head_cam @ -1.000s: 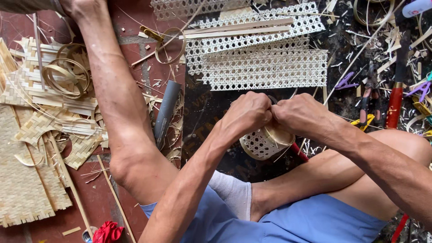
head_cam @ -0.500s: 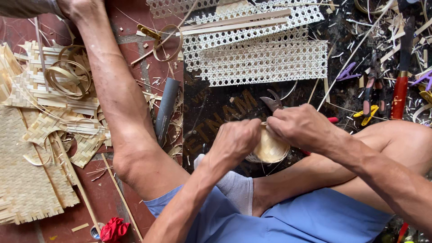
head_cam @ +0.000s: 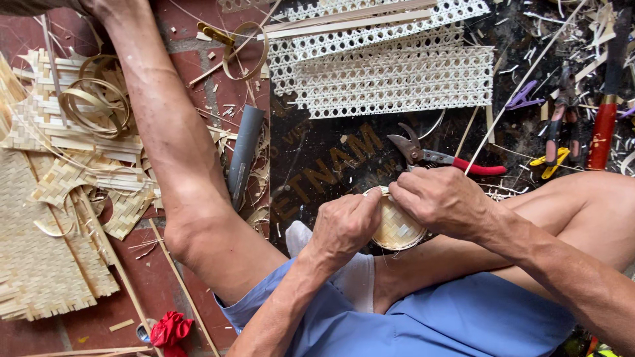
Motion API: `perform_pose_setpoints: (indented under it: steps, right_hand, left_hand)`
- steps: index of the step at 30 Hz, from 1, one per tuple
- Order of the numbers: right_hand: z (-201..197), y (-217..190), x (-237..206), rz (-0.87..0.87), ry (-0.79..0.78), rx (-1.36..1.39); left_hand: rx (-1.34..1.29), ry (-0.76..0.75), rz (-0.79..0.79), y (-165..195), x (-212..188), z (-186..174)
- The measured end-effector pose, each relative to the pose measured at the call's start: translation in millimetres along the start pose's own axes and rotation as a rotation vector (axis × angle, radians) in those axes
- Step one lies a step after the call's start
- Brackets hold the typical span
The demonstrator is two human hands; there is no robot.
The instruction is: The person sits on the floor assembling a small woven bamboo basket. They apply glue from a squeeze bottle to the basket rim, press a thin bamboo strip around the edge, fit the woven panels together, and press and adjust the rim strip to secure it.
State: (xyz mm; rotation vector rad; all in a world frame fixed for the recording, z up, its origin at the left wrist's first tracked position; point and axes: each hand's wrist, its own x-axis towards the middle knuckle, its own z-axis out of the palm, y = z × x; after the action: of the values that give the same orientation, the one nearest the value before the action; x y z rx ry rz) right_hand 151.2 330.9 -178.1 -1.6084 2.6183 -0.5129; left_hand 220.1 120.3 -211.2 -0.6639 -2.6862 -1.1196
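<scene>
The left hand (head_cam: 344,228) pinches the near rim of a small round woven basket (head_cam: 395,228), which sits between both hands above the person's crossed leg. The right hand (head_cam: 440,201) curls closed over the basket's far edge; what the basket holds cannot be seen. Red-handled shears (head_cam: 443,157) lie just beyond the right hand.
</scene>
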Motion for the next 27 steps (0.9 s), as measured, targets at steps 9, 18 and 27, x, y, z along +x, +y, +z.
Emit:
perform_pose_setpoints:
  steps: [9, 18, 27]
  right_hand:
    - [15, -17, -4, 0.008, -0.03, -0.062]
    - [14, -24, -67, 0.831, 0.177, 0.59]
    - [37, -52, -79, 0.853, 0.364, 1.238]
  left_hand:
    - [-0.054, 0.054, 0.065, -1, -14, 1]
    - [-0.399, -0.025, -0.637, 11, -39, -7]
    - [-0.957, -0.049, -0.908, 22, -35, -29]
